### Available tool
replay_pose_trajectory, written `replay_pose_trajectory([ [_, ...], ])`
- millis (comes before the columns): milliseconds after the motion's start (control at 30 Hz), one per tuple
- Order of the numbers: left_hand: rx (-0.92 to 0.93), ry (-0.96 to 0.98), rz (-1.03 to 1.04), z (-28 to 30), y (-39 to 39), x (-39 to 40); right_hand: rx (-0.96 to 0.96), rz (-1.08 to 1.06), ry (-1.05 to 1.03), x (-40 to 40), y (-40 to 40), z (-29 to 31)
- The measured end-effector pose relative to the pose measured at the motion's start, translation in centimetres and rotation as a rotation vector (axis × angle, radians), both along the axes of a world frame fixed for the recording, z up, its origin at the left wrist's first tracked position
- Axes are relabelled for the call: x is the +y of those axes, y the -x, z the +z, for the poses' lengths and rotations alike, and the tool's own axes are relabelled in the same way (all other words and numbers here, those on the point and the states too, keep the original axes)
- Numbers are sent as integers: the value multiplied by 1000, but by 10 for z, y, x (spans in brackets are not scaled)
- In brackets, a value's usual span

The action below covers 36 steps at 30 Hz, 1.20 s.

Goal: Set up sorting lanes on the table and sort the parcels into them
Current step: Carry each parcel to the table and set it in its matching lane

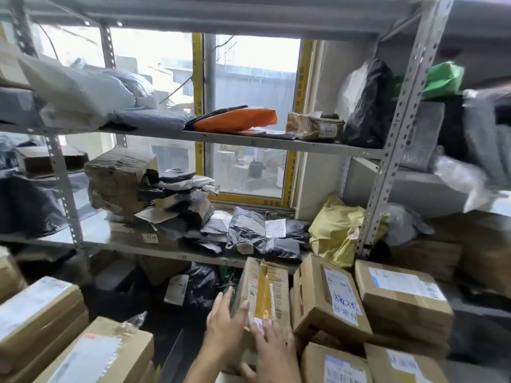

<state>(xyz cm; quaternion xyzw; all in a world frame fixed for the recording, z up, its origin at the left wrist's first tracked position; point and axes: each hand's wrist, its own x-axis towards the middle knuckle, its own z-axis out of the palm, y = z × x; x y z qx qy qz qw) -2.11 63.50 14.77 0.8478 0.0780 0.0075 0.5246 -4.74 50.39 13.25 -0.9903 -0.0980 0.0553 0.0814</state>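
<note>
We note a grey metal shelving rack [287,146] standing before a window [249,87], loaded on every level. Upper shelf holds grey poly mailers [116,89] stacked at left, an orange mailer [237,120] lying flat mid-shelf, a small taped carton [315,127] marked 0203, and a black bag [367,103] standing upright at the right end. Middle shelf holds a crumpled brown box [119,178] at left, a loose heap of black mailers [249,230] with white labels, and a yellow bag [337,230] against the right post.

Below and in front, cardboard cartons: two stacked at lower left [41,313], and a labelled carton with blue handwriting [329,294] beside a second labelled carton [403,294] at right.

The task parcel [262,288] is a tall brown cardboard box standing on end, slightly tilted, between the black bags under the rack and the handwritten carton. Yellow tape runs down its front face, with a printed label on the left side of it.

Left hand [226,324]: fingers straight, grip wide, palm flat against the parcel's left side. Right hand [273,352]: fingers spread, grip wide, laid on the parcel's lower front face. Edges of the frame are blurred.
</note>
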Motion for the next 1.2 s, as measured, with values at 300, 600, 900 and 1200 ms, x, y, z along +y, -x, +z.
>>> replay_pose_trajectory([
  [300, 119, 55, 87, -16, -11, 19, -357, 12, -262, 22, 24, -9],
  [600, -13, 392, 49, -24, 11, 40, 264, -453, -1359, 23, 12, 38],
  [900, -246, 520, -1, 68, 51, 32, 95, -233, -1486, 9, 35, 78],
  [1200, -334, 417, -307, 113, 91, -35, -104, -234, -1786, -60, 105, 128],
])
